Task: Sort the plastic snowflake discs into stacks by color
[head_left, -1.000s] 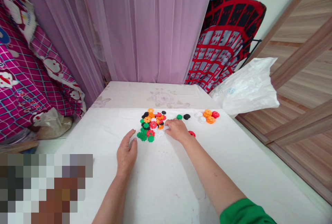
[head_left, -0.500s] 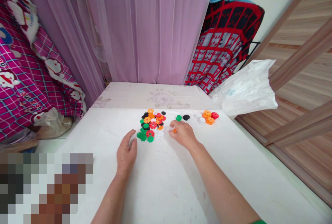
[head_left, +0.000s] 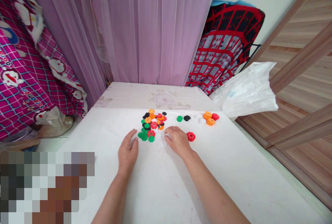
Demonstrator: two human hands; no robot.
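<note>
My left hand [head_left: 128,149] rests on the white cloth, left of a mixed pile of flower-shaped plastic discs [head_left: 153,125]; its fingers and thumb are apart with nothing between them. At the pile's right edge my right hand [head_left: 178,141] has its fingers curled down towards the thumb, by white discs [head_left: 164,141]. What its fingertips hold, if anything, is hidden. A red disc [head_left: 191,136] lies just right of that hand. Beyond it are a green disc [head_left: 180,118] and a black disc [head_left: 187,118].
Orange discs [head_left: 207,115], white discs [head_left: 201,121] and a red disc [head_left: 215,116] are grouped farther right on the table [head_left: 155,186]. A white plastic bag [head_left: 246,90] is at the table's right edge. Purple curtains [head_left: 158,30] hang behind.
My right hand has shifted left and slightly down to the white discs. The red disc beside it now shows, and the orange piece at its fingers is out of sight. My left hand stays put.
</note>
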